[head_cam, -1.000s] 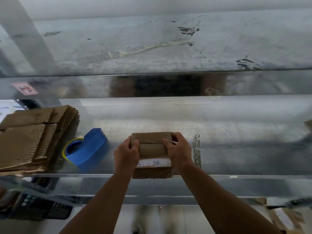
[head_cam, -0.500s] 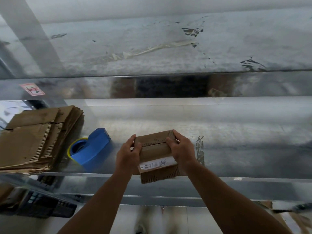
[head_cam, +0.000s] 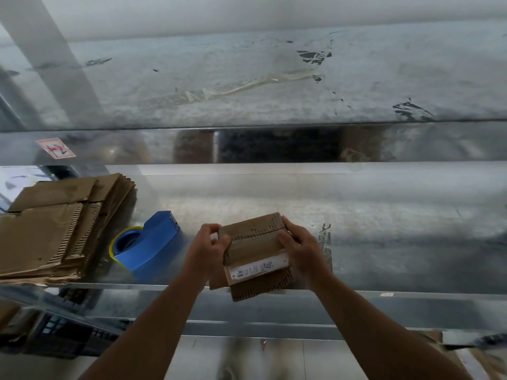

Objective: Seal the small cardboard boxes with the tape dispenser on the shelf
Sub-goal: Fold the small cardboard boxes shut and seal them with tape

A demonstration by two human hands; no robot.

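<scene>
Box [head_cam: 255, 242] tilted, clasped at sides by curled left hand [head_cam: 206, 250] and right hand [head_cam: 305, 249].

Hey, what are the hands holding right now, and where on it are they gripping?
Both hands hold the small cardboard box: the left hand grips its left edge, the right hand its right edge. The tape dispenser lies untouched.

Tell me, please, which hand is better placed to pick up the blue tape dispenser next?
Left, probably. The left hand grips the small box on the side nearest the tape dispenser; the right hand holds the opposite edge and would have to cross the box.
</scene>
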